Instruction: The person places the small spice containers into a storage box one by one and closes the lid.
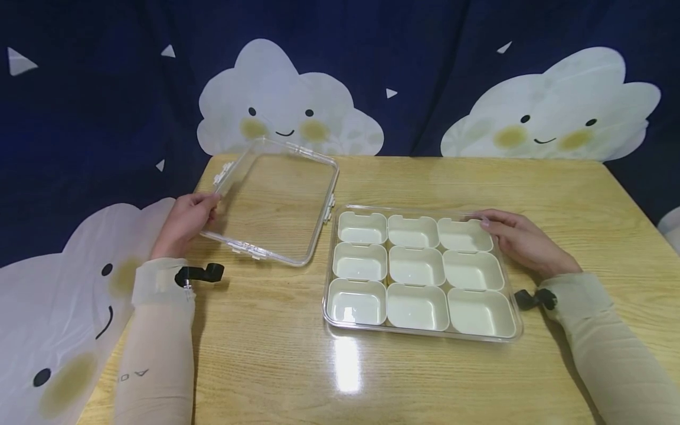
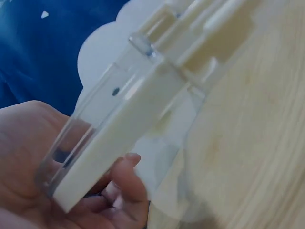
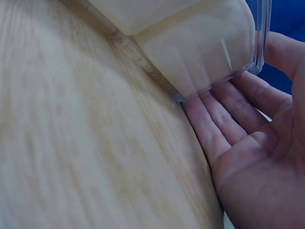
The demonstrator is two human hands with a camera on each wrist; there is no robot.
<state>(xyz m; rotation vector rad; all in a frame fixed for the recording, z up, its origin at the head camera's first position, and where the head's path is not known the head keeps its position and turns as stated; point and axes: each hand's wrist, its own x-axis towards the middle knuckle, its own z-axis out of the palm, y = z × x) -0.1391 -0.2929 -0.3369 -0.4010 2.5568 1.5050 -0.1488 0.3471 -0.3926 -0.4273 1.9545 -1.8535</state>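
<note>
My left hand (image 1: 186, 221) grips the left edge of a clear plastic lid (image 1: 276, 200) with white latches along its sides. The lid is tilted above the table's left part. In the left wrist view, fingers and palm lie around its edge beside a white latch strip (image 2: 128, 119). A clear storage box (image 1: 419, 332) sits flat to the right, with cream cups (image 1: 417, 265) in a three-by-three grid, all uncovered. At its back right corner, my right hand (image 1: 523, 239) holds on: thumb at the rim, other fingers (image 3: 238, 105) against the outside and bottom edge.
Both things are over a light wooden table (image 1: 255, 354). A dark blue cloth (image 1: 414, 35) with smiling white clouds hangs behind the table and down its left side. Small black wrist cameras (image 1: 199, 273) stick out from both sleeves.
</note>
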